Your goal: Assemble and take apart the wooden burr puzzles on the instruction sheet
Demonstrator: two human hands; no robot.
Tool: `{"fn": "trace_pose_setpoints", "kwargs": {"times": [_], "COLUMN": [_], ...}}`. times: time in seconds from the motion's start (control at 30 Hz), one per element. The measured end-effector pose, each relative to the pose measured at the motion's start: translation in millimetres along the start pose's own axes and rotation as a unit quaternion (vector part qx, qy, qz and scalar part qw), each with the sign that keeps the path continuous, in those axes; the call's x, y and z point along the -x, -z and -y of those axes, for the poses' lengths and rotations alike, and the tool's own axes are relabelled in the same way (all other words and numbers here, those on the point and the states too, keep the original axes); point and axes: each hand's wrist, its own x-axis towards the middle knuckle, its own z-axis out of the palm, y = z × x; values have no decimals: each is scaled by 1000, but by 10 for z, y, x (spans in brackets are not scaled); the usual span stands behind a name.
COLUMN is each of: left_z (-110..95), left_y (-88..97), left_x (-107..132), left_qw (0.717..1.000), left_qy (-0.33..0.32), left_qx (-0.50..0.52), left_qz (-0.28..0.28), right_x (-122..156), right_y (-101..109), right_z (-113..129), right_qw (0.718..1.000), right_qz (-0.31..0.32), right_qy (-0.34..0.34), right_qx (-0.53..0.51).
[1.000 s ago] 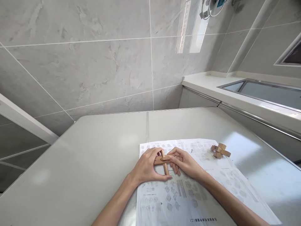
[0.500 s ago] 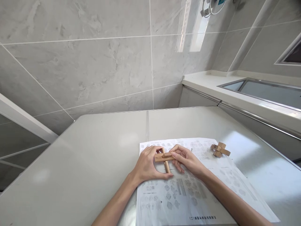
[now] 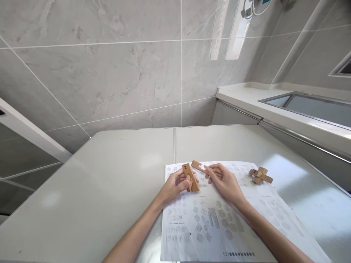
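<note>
One notched wooden bar (image 3: 196,165) in right hand (image 3: 223,181), above printed paper (image 3: 216,246).

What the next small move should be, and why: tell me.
Probably bring the notched piece nearer the block marked 2: the right hand holds that piece by one end, its other end pointing toward the block, which the left hand holds close by.

Glossy pale table (image 3: 123,164), printed sheet (image 3: 214,228) on top
</note>
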Motion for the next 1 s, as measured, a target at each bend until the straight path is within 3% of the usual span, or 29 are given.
{"fn": "trace_pose_setpoints", "kwargs": {"times": [0.13, 0.27, 0.6, 0.9, 1.0], "left_z": [-11, 15, -10, -78, -106], "left_y": [-18, -30, -20, -27, -50], "left_x": [9, -7, -23, -23, -22], "left_qw": [997, 992, 989, 996, 998], "left_qy": [-8, -15, 4, 23, 28], "left_qx": [72, 126, 148, 77, 51], "left_qz": [31, 26, 13, 29, 39], "right_x": [26, 22, 4, 29, 83], "right_y": [-52, -71, -88, -97, -58], "right_z": [-9, -34, -141, -83, 37], "right_qw": [995, 988, 966, 972, 973], "right_qz": [-5, -8, 7, -36, -9], "right_qy": [28, 56, 139, 151, 203], "right_qx": [99, 144, 218, 177, 113]}}
